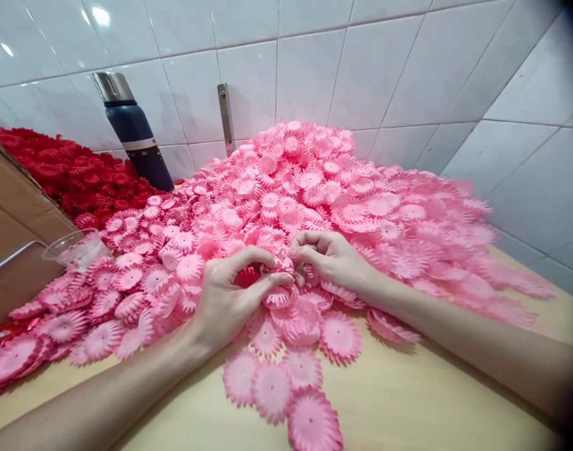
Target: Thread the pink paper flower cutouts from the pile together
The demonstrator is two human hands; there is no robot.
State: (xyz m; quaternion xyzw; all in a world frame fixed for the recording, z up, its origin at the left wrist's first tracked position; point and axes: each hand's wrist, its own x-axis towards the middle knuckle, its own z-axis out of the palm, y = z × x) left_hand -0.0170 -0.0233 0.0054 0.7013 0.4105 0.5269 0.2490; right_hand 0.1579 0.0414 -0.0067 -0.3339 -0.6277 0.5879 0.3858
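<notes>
Left hand (230, 294) and right hand (326, 257) meet over desk (409, 401), fingers pinched shut on one pink petal (279, 266) (serrated edge, from pile (315, 188)).

1. The left hand (230, 294) and right hand (328, 257) meet fingertip to fingertip, hiding most of the small pink piece (281, 266) pinched between them.
2. The cardboard box (14, 219) runs off the left edge.
3. The pink flower pile (315, 188) covers the tabletop (409, 401) beneath it.
</notes>
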